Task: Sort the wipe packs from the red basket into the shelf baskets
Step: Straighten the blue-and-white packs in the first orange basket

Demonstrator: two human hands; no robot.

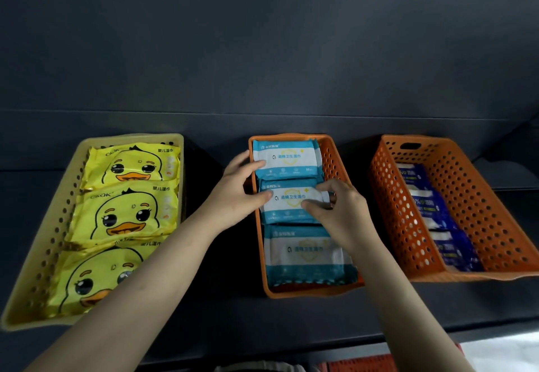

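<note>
Reaching into the centre orange basket, you have both hands on the middle teal pack, which lies flat between two like packs at the frame's centre. Your right hand pinches its right end between curled fingers and thumb. Your left hand is spread, thumb pressing the pack's left edge, fingers touching the far teal pack. At left, a yellow basket holds three duck packs; at right, a second orange basket holds dark blue packs. A sliver of the red basket shows at the bottom edge.
</note>
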